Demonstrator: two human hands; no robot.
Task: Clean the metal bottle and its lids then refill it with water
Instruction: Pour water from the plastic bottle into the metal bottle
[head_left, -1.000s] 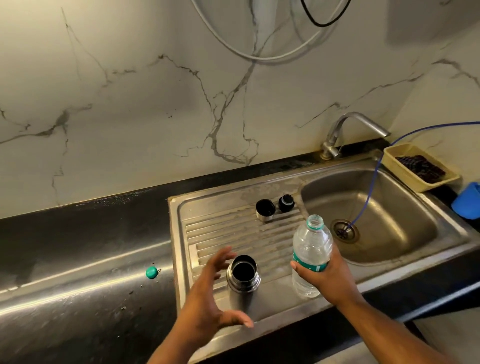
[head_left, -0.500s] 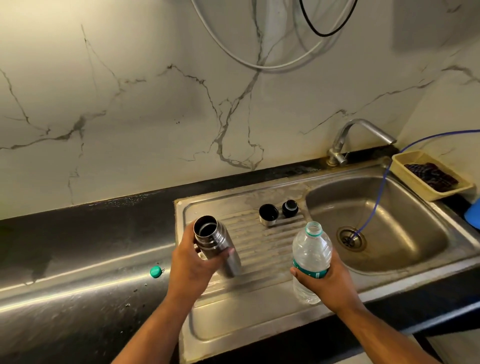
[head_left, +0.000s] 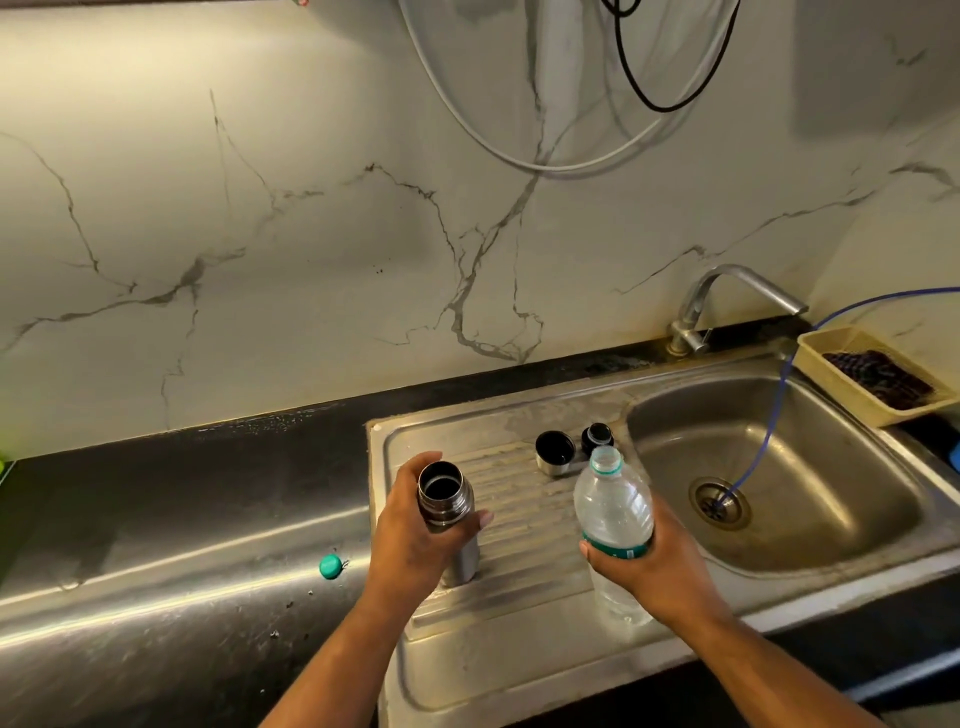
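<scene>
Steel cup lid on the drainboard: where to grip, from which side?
Pinch the steel cup lid across its side wall from above: it stands mouth up, rim exposed. The black cap sits close on its right, so a front-to-back pinch looks safest.

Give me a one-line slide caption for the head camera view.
Over a steel sink's drainboard, the left hand holds an open metal bottle while the right hand holds an uncapped plastic bottle.

The left hand covers the middle of the metal bottle; the right hand masks the lower right side of the plastic bottle, whose neck screens part of the small black lid; a blue object is cut by the right edge; the dark contents of the yellow tray cannot be identified.
</scene>
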